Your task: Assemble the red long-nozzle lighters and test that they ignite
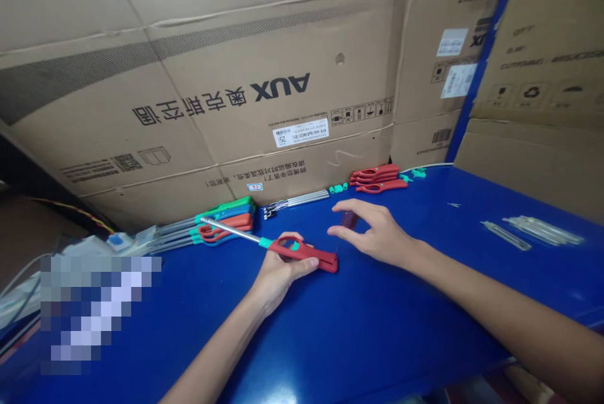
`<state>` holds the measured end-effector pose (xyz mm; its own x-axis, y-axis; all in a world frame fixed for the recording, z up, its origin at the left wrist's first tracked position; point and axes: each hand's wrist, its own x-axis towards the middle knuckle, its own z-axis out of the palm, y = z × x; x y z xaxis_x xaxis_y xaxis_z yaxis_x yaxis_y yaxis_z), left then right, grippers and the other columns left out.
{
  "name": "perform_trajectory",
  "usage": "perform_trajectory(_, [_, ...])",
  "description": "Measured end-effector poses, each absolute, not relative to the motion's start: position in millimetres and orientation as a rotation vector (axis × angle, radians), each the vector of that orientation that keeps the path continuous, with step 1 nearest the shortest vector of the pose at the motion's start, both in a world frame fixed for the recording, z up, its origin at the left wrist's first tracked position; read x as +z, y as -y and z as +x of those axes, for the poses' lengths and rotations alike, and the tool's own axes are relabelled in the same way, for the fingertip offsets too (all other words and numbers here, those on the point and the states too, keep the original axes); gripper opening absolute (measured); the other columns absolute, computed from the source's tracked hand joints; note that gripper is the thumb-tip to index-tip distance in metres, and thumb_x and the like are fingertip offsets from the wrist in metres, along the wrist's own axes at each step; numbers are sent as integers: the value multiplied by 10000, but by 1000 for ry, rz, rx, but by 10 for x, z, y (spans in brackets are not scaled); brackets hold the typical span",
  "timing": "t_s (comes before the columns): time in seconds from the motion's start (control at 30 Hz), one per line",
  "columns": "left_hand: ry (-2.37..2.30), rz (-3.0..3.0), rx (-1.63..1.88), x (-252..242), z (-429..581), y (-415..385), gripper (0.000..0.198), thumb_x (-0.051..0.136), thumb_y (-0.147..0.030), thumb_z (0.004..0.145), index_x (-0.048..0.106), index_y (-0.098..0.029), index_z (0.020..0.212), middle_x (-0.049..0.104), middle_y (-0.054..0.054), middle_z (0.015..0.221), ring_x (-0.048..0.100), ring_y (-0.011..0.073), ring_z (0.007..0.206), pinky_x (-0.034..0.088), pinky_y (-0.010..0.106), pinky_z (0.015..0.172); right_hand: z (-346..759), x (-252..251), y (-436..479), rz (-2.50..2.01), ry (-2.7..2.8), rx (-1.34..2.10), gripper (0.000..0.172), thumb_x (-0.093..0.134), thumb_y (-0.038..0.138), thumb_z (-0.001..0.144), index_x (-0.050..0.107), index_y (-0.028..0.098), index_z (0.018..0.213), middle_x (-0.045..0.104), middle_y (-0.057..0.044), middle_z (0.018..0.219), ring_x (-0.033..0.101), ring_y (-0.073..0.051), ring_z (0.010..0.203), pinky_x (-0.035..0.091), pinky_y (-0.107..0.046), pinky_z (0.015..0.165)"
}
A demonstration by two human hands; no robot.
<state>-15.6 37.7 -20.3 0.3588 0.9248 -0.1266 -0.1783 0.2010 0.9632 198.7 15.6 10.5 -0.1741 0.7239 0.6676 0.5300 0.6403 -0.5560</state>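
Observation:
A red long-neck lighter (325,259) with a metal tube and a green trigger and collar lies in my left hand (278,275). That hand is closed round its handle from below, with the thumb on top near the butt end. My right hand (384,234) pinches the dark purple handle of a small screwdriver (348,220) between thumb and fingers. The thin shaft points down to the butt end of the lighter, where its tip appears to meet the handle. Whether a screw is there is too small to tell.
Several lighters (231,221) lie stacked at the left. Along the cardboard (212,64) are metal tubes with wires (306,198), green collars (338,189), red handle shells (380,176) and green pieces (418,173). Clear plastic parts (542,230) rest on the blue table (377,341) at right.

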Motion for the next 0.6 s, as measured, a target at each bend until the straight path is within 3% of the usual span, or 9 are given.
perform_trajectory(0.17, [-891,1083,944,-206,-172,-398,616,901,-170,506,487,-197,962,689,11,866,684,170,822,568,320,790,2044,217,-99,-1022,2000,241,300,578,114,785,584,190,1075,648,-41,979,605,-129,756,511,-272,707])
perform_trajectory(0.4, [-928,1075,984,-190,-249,-469,615,897,-171,524,480,-201,975,680,3,870,687,160,840,577,288,780,2064,179,-142,-1222,1993,233,183,548,283,886,583,178,1032,623,-1,688,573,-138,591,473,-282,592])
perform_trajectory(0.5, [-934,1075,996,-174,-259,-485,626,900,-175,519,474,-202,978,675,1,867,690,167,841,587,311,787,2048,163,-136,-1231,2045,240,153,502,288,917,608,182,951,643,-44,830,596,-154,707,486,-309,682])
perform_trajectory(0.6, [-935,1078,1000,-168,-257,-486,635,903,-186,515,471,-202,979,677,7,881,696,180,846,594,327,785,2045,170,-112,-1190,2104,266,165,514,214,891,591,187,1035,618,-72,1023,606,-159,873,495,-307,788])
